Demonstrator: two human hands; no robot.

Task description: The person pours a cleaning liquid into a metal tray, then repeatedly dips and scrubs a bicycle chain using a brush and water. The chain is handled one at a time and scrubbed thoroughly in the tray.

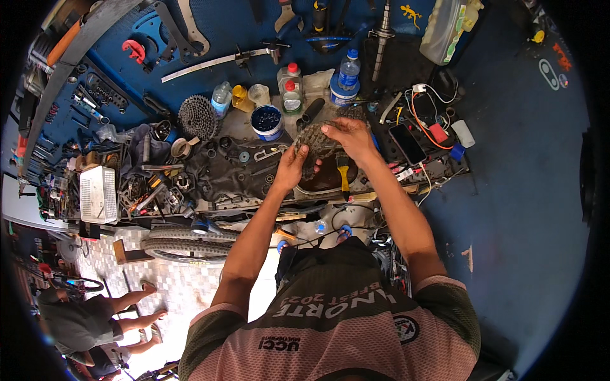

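A grimy bicycle cassette (312,138) is held up over the front of the workbench, tilted, between both hands. My left hand (292,167) closes on its lower left edge, thumb on the near face. From the upper right, my right hand (353,138) grips its rim with thumb and fingers. Directly below sits a shallow tray (325,180) of dark liquid, and a yellow-handled brush (344,176) lies across it. A second cassette (198,117) leans near the back panel at left. Behind my right hand, another toothed part (351,112) is partly hidden.
A blue-and-white tub (267,123) and several bottles (292,96) line the back. To the right lie a phone (407,145) and tangled cables (420,114). Loose tools and a white basket (98,193) crowd the left. Bicycle tires (190,244) lie below the bench; another person (82,320) is at lower left.
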